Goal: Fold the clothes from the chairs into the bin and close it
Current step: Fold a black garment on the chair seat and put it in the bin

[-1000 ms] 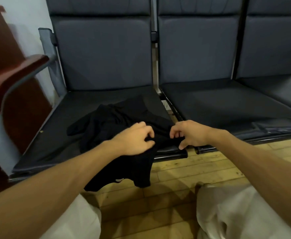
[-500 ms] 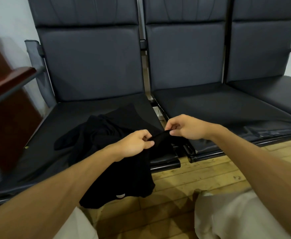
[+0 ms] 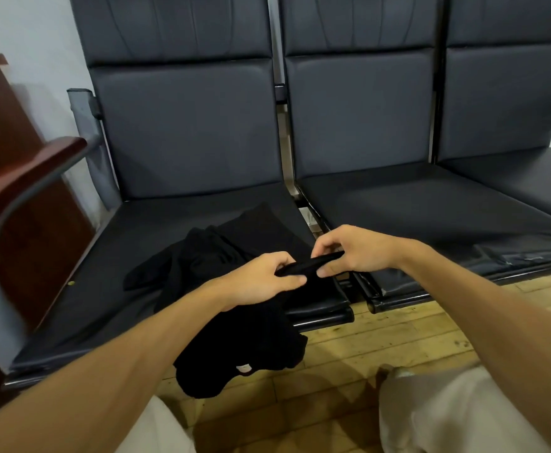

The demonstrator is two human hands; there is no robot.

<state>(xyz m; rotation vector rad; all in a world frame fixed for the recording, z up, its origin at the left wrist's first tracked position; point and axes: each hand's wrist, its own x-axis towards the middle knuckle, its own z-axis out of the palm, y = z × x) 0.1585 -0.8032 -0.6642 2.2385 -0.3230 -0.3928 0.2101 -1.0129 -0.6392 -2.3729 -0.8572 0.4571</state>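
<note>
Since much of the black garment (image 3: 241, 341) hangs off the near edge of the left seat (image 3: 156, 243) toward the wooden floor (image 3: 398, 338), the chief hazard is judged to be a drop. If either pinch loosens while the cloth is lifted, the dangling weight could pull the whole piece onto the boards. Second hazard, also a judgement: the cloth is bunched and dark and its seams are hard to read. The edge in hand may not be the one wanted, and a fold begun from it could come out crooked or twisted.

Item, hands.
- Left hand (image 3: 261, 282): fingers and thumb curled, pinching a rolled strip of the garment's edge.
- Right hand (image 3: 359, 253): likewise pinching the same strip, just to the right.
- Both are clamped on cloth, and the strip runs taut between them.

Item, garment.
- Position: near right corner of the left seat, crumpled.
- One part spreads farther back on the cushion.
- Another part drapes over the front edge below the left forearm, with a pale label (image 3: 244, 368) showing low down.
- Relative to the hands: the bulk lies under and to the left of the left hand.
- The right hand holds only the strip's end, above the gap between the left seat and the middle seat (image 3: 414, 217).

Item, bin. Not in view.
</note>
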